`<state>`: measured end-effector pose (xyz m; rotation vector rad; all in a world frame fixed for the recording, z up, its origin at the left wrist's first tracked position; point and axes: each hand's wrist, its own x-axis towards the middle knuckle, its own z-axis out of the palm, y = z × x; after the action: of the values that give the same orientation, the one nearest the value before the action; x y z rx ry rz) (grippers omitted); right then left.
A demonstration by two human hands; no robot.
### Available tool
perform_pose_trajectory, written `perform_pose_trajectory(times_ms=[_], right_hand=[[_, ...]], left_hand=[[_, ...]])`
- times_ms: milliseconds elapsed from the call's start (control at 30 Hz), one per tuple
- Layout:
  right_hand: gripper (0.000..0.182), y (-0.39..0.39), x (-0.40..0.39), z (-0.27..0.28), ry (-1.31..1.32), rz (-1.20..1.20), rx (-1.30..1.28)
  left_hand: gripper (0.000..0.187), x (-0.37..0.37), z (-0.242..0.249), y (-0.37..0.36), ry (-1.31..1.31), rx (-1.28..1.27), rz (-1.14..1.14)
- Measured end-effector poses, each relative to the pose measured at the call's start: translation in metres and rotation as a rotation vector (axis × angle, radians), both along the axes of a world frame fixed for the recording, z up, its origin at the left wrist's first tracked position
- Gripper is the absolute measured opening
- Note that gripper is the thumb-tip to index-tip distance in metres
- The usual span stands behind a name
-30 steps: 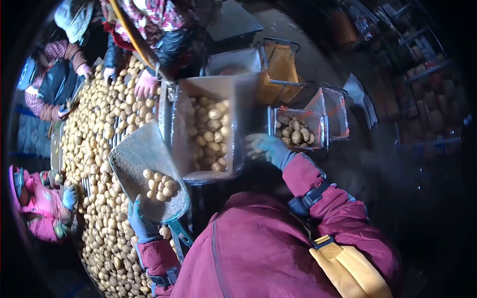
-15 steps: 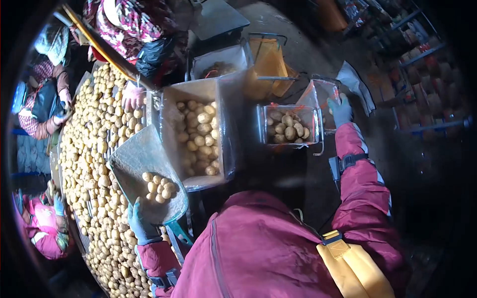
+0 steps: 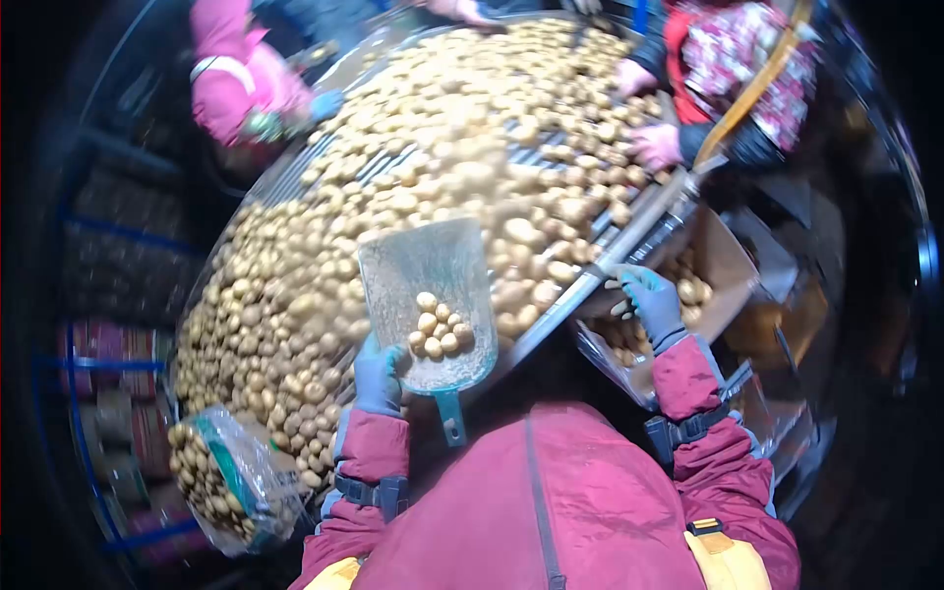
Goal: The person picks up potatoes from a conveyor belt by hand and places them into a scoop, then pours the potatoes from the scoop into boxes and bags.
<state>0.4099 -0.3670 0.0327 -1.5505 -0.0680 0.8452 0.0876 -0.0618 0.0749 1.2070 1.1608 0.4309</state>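
Observation:
My left hand (image 3: 379, 379), in a blue-grey glove, is closed on the left edge of a worn teal scoop (image 3: 462, 246). Several small potatoes (image 3: 442, 329) lie together inside the scoop, whose handle points toward my body. The scoop is over a wide potato-covered sorting table (image 3: 560, 305). My right hand (image 3: 654, 303), gloved alike, is above the near end of a plastic-lined box (image 3: 726, 246) of potatoes. Its fingers point left and are spread, with no potato visible in them.
A clear plastic bag (image 3: 261, 472) of potatoes stands at the lower left. Co-workers' hands (image 3: 657, 146) reach onto the table's far right side, and a person in pink (image 3: 251, 84) is at the far left. A yellow bin (image 3: 787, 320) stands beyond the box.
My view has swung left toward the table. My right hand has left the small bin's frame and is now over the potato box. My left hand still holds the scoop with potatoes in it.

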Motion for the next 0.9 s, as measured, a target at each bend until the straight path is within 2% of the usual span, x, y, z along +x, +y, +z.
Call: perform_pose_trajectory(times_ms=[33,100,167,300,333,367,433,500,600,667,700,767,833,900], right_hand=[[0.03,0.02,-0.01,-0.005,0.005,0.042,0.007],[0.027,0.081,-0.02,-0.048,-0.114,0.168,-0.029],[0.026,0.142,-0.044,-0.036,-0.219,0.325,-0.037],[0.025,0.244,-0.08,-0.055,-0.266,0.526,0.021],[0.027,0.274,-0.088,-0.053,-0.49,0.653,-0.048],[0.028,0.302,-0.101,-0.063,-0.445,0.683,0.07],[0.035,0.359,-0.127,-0.06,-0.548,0.816,0.062],[0.033,0.414,-0.16,-0.054,-0.559,0.918,0.056],[0.04,0.477,-0.216,-0.013,-0.814,1.138,-0.035],[0.049,0.511,-0.26,-0.031,-1.007,1.152,0.085],[0.056,0.526,-0.282,-0.043,-1.142,1.1,0.272],[0.057,0.548,-0.315,-0.028,-1.203,1.257,0.335],[0.057,0.571,-0.349,-0.069,-1.515,1.109,0.293],[0.051,0.569,-0.341,-0.07,-1.445,1.119,0.297]], left_hand=[[0.047,-0.023,-0.007,-0.002,0.085,0.117,-0.019],[0.049,-0.071,-0.035,0.014,-0.04,0.082,0.132],[0.05,-0.112,-0.028,0.025,-0.034,0.06,0.252],[0.052,-0.178,-0.033,0.035,-0.072,0.02,0.445],[0.053,-0.193,-0.037,0.039,-0.109,0.036,0.479],[0.053,-0.208,-0.041,0.042,-0.107,0.051,0.526],[0.052,-0.223,-0.039,0.043,-0.105,0.083,0.625],[0.051,-0.252,-0.056,0.043,-0.145,0.058,0.688],[0.05,-0.273,-0.05,0.034,-0.129,0.035,0.777],[0.048,-0.277,-0.041,0.03,-0.152,0.041,0.821],[0.048,-0.28,-0.04,0.029,-0.163,0.045,0.838],[0.046,-0.285,-0.053,0.032,-0.201,0.014,0.861],[0.045,-0.278,-0.043,0.035,-0.188,-0.002,0.848],[0.044,-0.274,-0.049,0.039,-0.202,-0.006,0.843]])
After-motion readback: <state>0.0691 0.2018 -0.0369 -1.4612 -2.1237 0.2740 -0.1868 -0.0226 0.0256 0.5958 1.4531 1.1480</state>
